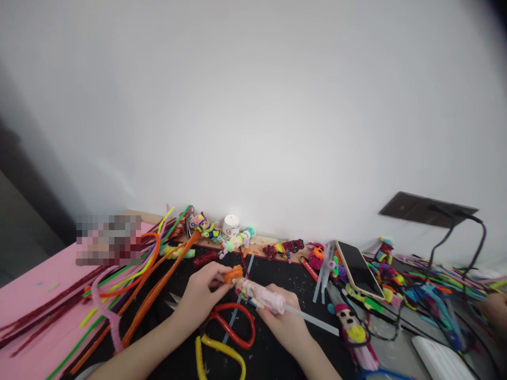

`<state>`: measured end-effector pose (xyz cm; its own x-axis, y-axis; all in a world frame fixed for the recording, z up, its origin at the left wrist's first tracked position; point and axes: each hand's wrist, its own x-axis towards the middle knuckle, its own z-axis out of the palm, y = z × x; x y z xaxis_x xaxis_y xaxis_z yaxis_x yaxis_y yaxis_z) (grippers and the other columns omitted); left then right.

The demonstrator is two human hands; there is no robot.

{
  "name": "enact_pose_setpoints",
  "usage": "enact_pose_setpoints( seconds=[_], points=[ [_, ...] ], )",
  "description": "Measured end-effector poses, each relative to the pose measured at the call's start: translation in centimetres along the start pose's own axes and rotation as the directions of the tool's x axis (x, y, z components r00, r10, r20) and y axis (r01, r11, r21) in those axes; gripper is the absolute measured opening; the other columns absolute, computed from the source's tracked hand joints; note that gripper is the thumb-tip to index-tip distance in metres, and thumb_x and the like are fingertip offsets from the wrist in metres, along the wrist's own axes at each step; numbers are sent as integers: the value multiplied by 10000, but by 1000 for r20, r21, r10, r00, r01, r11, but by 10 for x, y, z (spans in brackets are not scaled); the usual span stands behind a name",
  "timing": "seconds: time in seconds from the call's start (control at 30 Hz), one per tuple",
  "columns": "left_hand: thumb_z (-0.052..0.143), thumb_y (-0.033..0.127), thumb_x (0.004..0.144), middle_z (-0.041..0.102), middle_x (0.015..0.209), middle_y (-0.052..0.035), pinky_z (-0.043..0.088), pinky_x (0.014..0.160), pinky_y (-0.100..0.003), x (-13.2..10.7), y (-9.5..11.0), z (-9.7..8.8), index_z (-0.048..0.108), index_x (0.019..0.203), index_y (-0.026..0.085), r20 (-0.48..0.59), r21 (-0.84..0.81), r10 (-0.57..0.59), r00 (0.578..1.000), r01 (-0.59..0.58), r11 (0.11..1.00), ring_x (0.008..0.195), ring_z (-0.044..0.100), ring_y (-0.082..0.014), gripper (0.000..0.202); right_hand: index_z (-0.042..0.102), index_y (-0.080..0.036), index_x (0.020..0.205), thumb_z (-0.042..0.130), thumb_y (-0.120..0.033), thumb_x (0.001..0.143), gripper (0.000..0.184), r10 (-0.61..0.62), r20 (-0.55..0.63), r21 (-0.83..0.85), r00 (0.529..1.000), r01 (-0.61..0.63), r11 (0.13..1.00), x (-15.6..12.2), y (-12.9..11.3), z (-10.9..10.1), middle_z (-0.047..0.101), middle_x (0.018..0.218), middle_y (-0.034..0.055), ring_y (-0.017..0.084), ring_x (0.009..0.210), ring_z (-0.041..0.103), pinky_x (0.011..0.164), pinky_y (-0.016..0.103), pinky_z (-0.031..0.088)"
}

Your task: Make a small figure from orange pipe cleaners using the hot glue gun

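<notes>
My left hand [200, 296] pinches a small orange pipe-cleaner piece [233, 274] at its fingertips. My right hand [285, 322] grips a pink decorated glue gun [261, 295], whose tip touches the orange piece. A clear glue stick [312, 321] juts out of the gun's back end toward the right. Both hands hover over a black mat [273, 274].
Long pipe cleaners [130, 290] fan out at left over a pink sheet [35, 295]. Red-handled scissors [237, 330] and yellow-handled ones [217, 353] lie below the hands. A phone [358, 269], small pipe-cleaner figures [354, 332], a white jar [231, 226] and cables [455, 232] crowd the back and right. Another person's hand [495, 311] shows at the right edge.
</notes>
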<state>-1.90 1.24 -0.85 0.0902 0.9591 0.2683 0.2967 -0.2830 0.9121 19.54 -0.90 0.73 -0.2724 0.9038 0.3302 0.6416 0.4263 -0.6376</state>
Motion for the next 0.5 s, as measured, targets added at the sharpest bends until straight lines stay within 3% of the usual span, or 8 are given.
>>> enact_pose_setpoints(
  seconds=[0.23,0.5],
  points=[
    [635,203,765,683,827,-29,577,690,-300,2,3,-1,644,919,176,-31,-27,-21,999,20,999,745,678,-179,157,531,-190,652,543,-264,800,166,53,-11,10,999,-53,999,-1,7,1,542,586,-6,146,530,529,524,240,381],
    [623,198,759,667,828,-26,572,678,-284,1,6,0,642,889,183,2,-7,-1,1000,1,1000,748,668,-175,132,471,-201,595,569,-258,794,229,13,-19,54,1000,-12,998,-1,4,2,501,552,-34,113,493,491,490,214,353]
  ],
)
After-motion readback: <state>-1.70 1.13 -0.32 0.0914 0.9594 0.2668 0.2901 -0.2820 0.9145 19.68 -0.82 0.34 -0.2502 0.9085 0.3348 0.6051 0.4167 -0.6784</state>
